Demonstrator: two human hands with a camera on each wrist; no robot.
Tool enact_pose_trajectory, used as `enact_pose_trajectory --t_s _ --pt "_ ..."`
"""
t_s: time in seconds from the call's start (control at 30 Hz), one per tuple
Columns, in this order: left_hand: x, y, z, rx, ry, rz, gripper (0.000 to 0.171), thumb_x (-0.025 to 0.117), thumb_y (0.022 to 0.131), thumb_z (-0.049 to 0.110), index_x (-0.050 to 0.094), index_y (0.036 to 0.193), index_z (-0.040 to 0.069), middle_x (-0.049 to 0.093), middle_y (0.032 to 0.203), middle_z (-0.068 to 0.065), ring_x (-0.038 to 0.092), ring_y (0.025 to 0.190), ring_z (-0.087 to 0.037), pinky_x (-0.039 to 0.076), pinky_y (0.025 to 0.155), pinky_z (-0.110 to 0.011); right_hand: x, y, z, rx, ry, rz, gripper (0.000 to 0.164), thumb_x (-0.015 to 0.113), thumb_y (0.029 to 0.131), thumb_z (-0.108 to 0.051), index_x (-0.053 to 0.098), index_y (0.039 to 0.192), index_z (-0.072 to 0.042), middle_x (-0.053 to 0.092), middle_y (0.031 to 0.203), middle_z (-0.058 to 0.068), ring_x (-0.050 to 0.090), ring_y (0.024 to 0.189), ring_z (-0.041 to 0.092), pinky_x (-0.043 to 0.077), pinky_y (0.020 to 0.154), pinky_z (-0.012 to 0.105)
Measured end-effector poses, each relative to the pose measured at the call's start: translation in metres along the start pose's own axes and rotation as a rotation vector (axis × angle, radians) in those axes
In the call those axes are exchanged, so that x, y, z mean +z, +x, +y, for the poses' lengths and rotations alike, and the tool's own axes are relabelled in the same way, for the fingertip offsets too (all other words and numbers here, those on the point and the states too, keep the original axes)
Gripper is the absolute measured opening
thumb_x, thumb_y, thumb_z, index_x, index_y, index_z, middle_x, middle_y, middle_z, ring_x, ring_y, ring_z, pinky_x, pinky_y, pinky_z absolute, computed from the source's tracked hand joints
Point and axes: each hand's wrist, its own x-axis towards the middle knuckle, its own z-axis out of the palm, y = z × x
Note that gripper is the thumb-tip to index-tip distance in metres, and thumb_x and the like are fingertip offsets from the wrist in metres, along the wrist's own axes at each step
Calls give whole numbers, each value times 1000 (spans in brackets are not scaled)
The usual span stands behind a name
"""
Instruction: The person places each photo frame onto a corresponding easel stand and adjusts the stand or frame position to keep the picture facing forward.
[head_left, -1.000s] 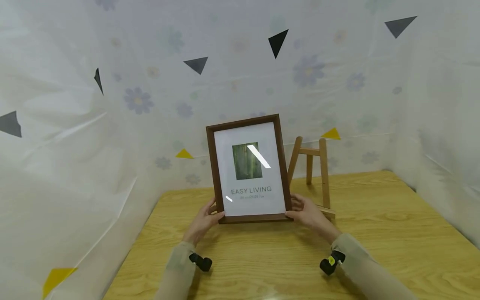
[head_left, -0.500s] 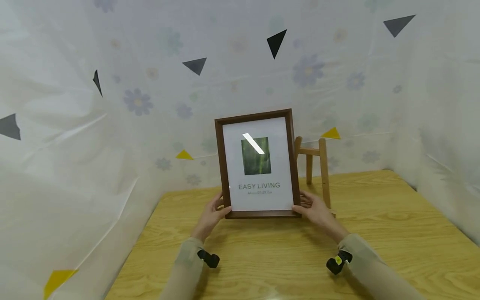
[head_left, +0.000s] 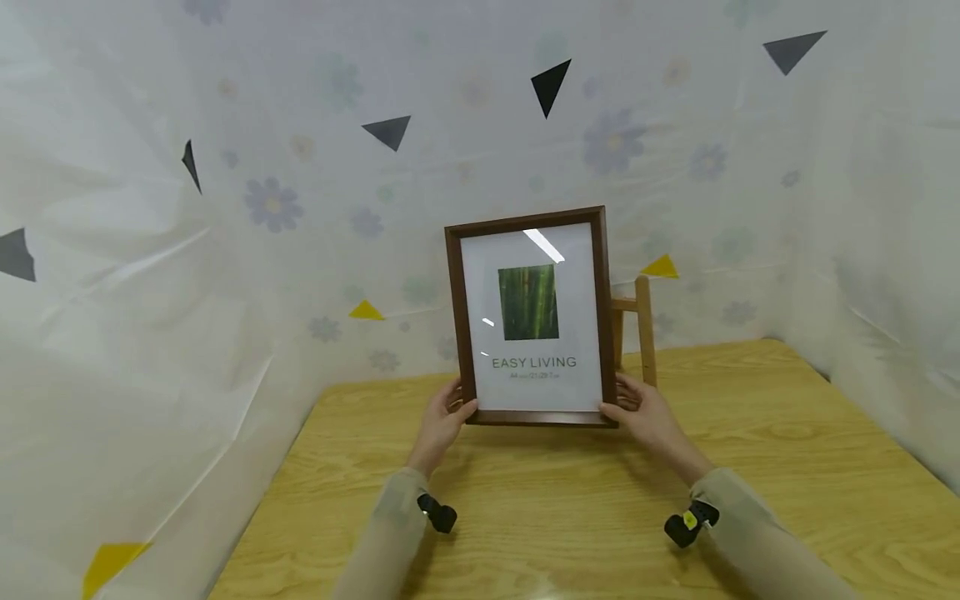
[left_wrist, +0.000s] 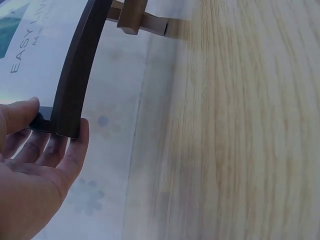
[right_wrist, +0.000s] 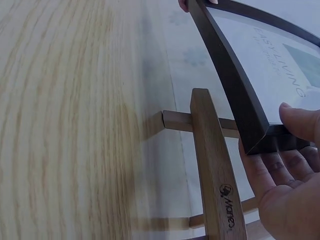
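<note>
Both hands hold a brown picture frame (head_left: 607,333) upright, its white sheet with a green picture and "EASY LIVING" facing the camera. The left hand (head_left: 438,425) grips the lower left corner, thumb on the front and fingers behind. At the lower right corner, the right hand (head_left: 648,417) grips the same way. In the head view the frame tilts slightly and covers much of a wooden easel (head_left: 645,333) behind it. The right wrist view shows the easel's ledge (right_wrist: 215,165), with printed lettering, close beside the frame's bottom edge (right_wrist: 230,80).
The easel stands on a wood-grain table (head_left: 540,500). White sheeting with a flower pattern (head_left: 273,204) hangs behind and at both sides, bearing black, grey and yellow triangles (head_left: 551,87). Each wrist carries a small black camera (head_left: 437,513).
The hands have carried the picture frame to the right and upward in the head view. It now hides more of the easel, including its left leg.
</note>
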Motion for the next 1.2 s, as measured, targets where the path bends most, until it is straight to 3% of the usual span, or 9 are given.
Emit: enact_pose_trajectory --t_s 0.2,0.43,0.7,1.0,1.07,1.2 --pt "7 5 4 12 5 -13 53 65 95 15 49 145 15 59 134 -13 57 118 -30 49 98 -46 -6 -3 2 -9 10 10 77 65 96 -25 24 153 5 38 147 34 45 130 49 47 101 54" --pt "13 9 8 -48 74 -38 57 66 95 26 45 148 20 57 135 -10 56 119 -30 52 91 -48 -15 -6 6 -12 26 12 78 64 97 -27 21 153 5 37 148 34 43 132 49 44 104 55" --pt "21 19 10 -84 133 -107 63 64 96 33 37 151 23 55 135 -15 49 128 -37 51 96 -49 -28 -10 9 10 -12 18 83 63 96 -35 18 155 3 34 149 35 41 132 51 43 103 58" --pt "37 28 9 -38 106 -141 57 64 96 28 41 148 27 60 128 -12 57 118 -31 53 92 -47 -38 -13 19 2 -2 42 82 62 98 -34 17 155 4 31 150 35 36 135 51 39 106 60" --pt "41 29 9 -27 93 -141 57 63 97 26 41 149 26 60 127 -13 58 115 -30 53 90 -47 -40 -14 22 -12 4 46 80 61 98 -34 18 155 4 35 149 34 38 135 49 41 106 55" --pt "49 31 10 -15 59 -135 57 63 97 21 40 149 23 61 126 -14 60 111 -31 55 87 -47 -42 -15 25 -69 9 56 72 58 100 -31 24 154 1 44 145 28 50 128 34 51 95 25"
